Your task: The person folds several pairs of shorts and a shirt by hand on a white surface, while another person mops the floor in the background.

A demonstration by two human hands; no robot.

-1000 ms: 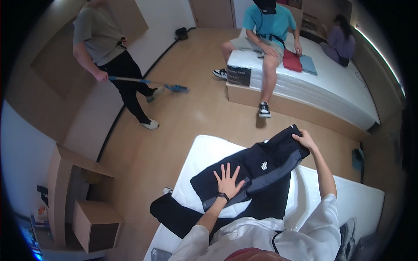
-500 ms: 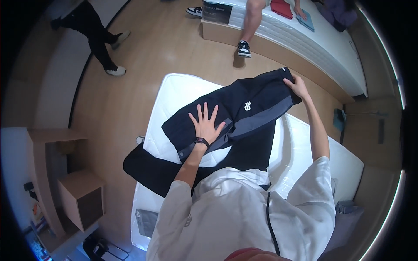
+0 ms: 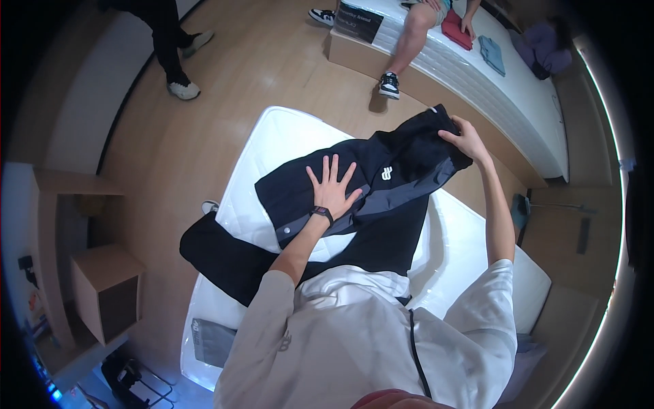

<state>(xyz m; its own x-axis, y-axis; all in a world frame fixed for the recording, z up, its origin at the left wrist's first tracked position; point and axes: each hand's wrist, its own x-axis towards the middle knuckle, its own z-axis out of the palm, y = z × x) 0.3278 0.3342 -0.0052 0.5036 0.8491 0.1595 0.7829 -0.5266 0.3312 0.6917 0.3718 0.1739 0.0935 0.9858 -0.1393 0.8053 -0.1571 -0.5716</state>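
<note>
A black garment with a grey side panel and a small white emblem (image 3: 387, 173) lies stretched across a white mattress (image 3: 276, 129) in front of me. My left hand (image 3: 332, 189) rests flat on its left half, fingers spread wide. At the far right end of the garment (image 3: 409, 143), my right hand (image 3: 469, 142) grips the edge between thumb and fingers. The cloth by that hand is raised and rumpled, hanging past the mattress edge. A round snap shows at the garment's near left corner. Whether it is shorts or trousers I cannot tell.
My black-clad leg (image 3: 221, 258) lies across the mattress. A grey folded item (image 3: 214, 342) sits near its lower left. Ahead right, a seated person touches red folded cloth (image 3: 456, 31) beside blue folded cloth (image 3: 492, 56) on another mattress. Someone stands far left; a wooden box (image 3: 109, 279) is left.
The garment's right end has been pulled up and bunched, while my left hand stays on the cloth. The seated person's hand has moved from the blue cloth to the red one.
</note>
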